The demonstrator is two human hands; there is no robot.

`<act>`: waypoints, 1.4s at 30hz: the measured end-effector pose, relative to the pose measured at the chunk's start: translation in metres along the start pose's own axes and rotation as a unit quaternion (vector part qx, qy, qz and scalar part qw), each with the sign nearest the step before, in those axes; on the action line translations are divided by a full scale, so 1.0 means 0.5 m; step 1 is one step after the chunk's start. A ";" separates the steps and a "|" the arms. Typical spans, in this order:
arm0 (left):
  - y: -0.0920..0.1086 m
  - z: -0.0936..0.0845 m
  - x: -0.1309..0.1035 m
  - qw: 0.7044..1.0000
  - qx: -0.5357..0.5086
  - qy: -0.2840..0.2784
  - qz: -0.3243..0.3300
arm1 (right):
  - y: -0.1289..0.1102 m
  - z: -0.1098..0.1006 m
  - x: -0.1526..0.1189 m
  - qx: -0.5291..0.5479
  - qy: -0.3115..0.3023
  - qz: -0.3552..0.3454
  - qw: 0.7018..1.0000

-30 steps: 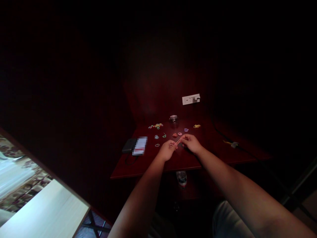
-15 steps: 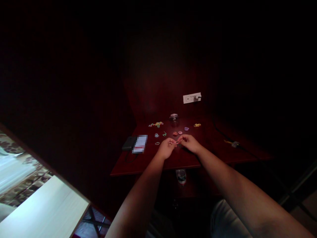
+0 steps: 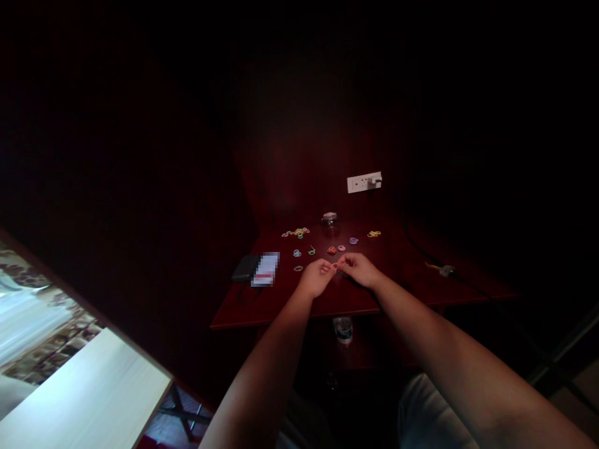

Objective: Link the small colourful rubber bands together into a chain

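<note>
Between my fingertips a small pink hair tie [image 3: 335, 266] is pinched over the dark red desk. My left hand [image 3: 316, 276] grips it from the left, and my right hand [image 3: 357, 269] grips it from the right; both are closed. Just beyond my fingers lie an orange-red bunch of hair ties [image 3: 332, 250], a pink one [image 3: 341, 248] and purple ones [image 3: 353, 241]. Green hair ties [image 3: 311, 251] and light blue ones [image 3: 297, 253] lie farther left, with a pale single one [image 3: 298, 269] nearer to my left hand.
A mixed heap of coloured ties [image 3: 299, 232] lies at the back left, yellow ones [image 3: 374, 234] at the back right. A clear jar [image 3: 330, 221] stands near the wall. A blurred phone [image 3: 266, 269] rests beside a black case [image 3: 245, 268]. A cable [image 3: 447, 271] runs at right.
Both hands stay together, with the pink hair tie still between the fingertips; its loop looks slightly different in shape. The view has shifted a little.
</note>
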State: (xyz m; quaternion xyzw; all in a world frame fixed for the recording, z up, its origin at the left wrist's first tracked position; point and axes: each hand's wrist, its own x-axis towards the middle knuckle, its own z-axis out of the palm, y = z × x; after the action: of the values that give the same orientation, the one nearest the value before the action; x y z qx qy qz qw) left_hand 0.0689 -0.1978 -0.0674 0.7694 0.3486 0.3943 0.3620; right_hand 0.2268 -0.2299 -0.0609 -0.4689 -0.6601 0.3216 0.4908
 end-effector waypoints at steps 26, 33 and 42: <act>0.008 -0.006 -0.002 0.999 -0.019 -0.024 -0.011 | 0.000 -0.001 0.000 0.028 -0.016 -0.011 0.999; 0.010 -0.004 -0.005 0.999 -0.026 -0.033 0.003 | 0.000 -0.006 0.000 0.041 -0.008 -0.008 0.999; 0.019 -0.005 -0.004 0.999 -0.027 -0.017 -0.001 | 0.011 -0.006 0.003 0.027 -0.005 -0.008 1.000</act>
State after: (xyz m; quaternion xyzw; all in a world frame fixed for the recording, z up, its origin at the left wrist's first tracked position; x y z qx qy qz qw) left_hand 0.0683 -0.2036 -0.0591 0.7657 0.3328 0.3895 0.3889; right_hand 0.2313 -0.2267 -0.0644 -0.4490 -0.6573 0.3374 0.5025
